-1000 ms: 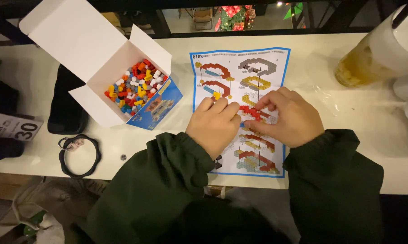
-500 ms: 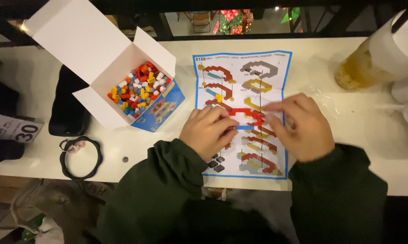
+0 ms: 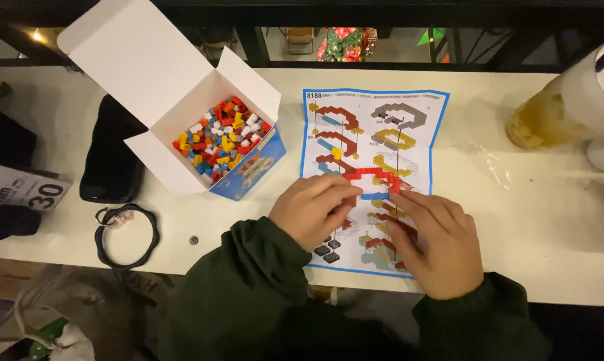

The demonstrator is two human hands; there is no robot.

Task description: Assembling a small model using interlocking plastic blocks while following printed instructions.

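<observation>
Both grips are pinched shut on 1 small brick build [image 3: 372, 182], mostly red with a blue strip, in the middle of the frame. My left hand [image 3: 312, 210] holds its left end and my right hand [image 3: 436, 244] holds its right end, with the fingertips [image 3: 399, 197] pressing at the right side.

Half a second ago my hands sat closer together and covered most of the build. Now they are a bit more apart, and I can see the red arch shape and the blue strip plainly. I judge that a piece has just been pushed on and the build is being held flat to check it against the paper.

The build lies on 1 instruction sheet [image 3: 375, 113] with a blue border, spread on the pale desk [image 3: 516, 220]. I count 1 open white box [image 3: 208, 130] of loose coloured bricks at the upper left, too many bricks to count. Left of it lies 1 black pouch [image 3: 108, 160], and below that 1 black loop [image 3: 125, 237]. At the far left edge is 1 white number card [image 3: 21, 190]. At the upper right stands 1 cup of yellow drink [image 3: 549, 117].
</observation>
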